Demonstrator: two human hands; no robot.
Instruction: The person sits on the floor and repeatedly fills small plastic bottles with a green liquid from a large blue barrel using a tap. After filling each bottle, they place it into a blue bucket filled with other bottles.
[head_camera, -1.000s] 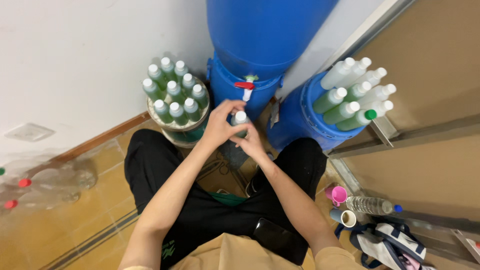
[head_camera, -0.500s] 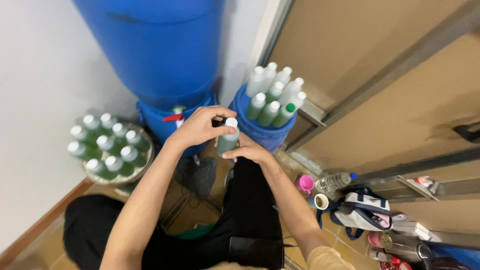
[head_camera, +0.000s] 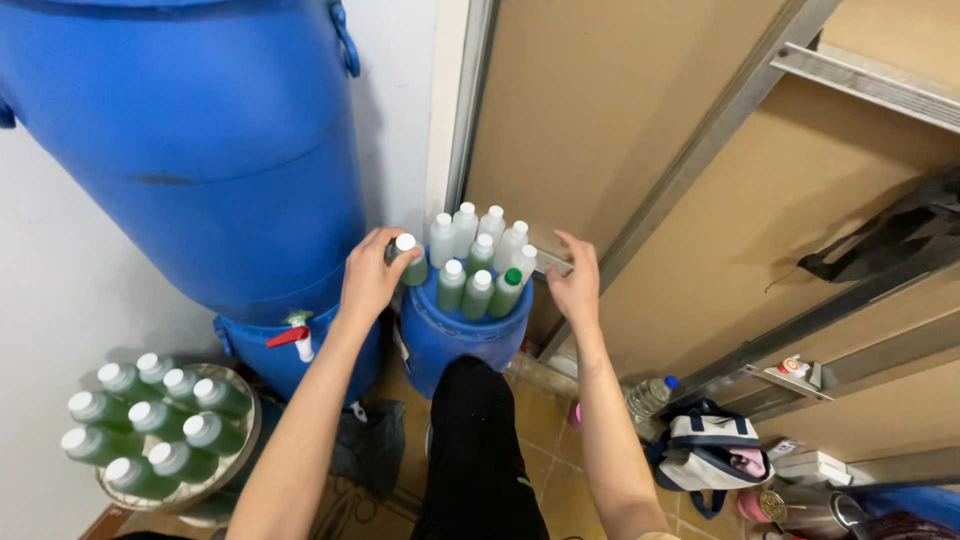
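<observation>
My left hand (head_camera: 368, 275) grips a small bottle of green liquid with a white cap (head_camera: 410, 262), holding it at the left edge of a cluster of similar bottles (head_camera: 478, 270) standing on top of a small blue drum (head_camera: 462, 335). One bottle in that cluster has a green cap. My right hand (head_camera: 577, 280) hovers just right of the cluster with its fingers apart, holding nothing.
A large blue barrel (head_camera: 190, 150) with a red and white tap (head_camera: 293, 337) stands at the left. A round basket of several green bottles (head_camera: 155, 425) sits at the lower left. A brown panel with metal rails (head_camera: 700, 170), a clear water bottle (head_camera: 650, 397) and a bag (head_camera: 715, 455) are at the right.
My view swung up and right. My left hand carried the capped bottle from in front of me to the cluster on the small drum. My right hand let go and opened.
</observation>
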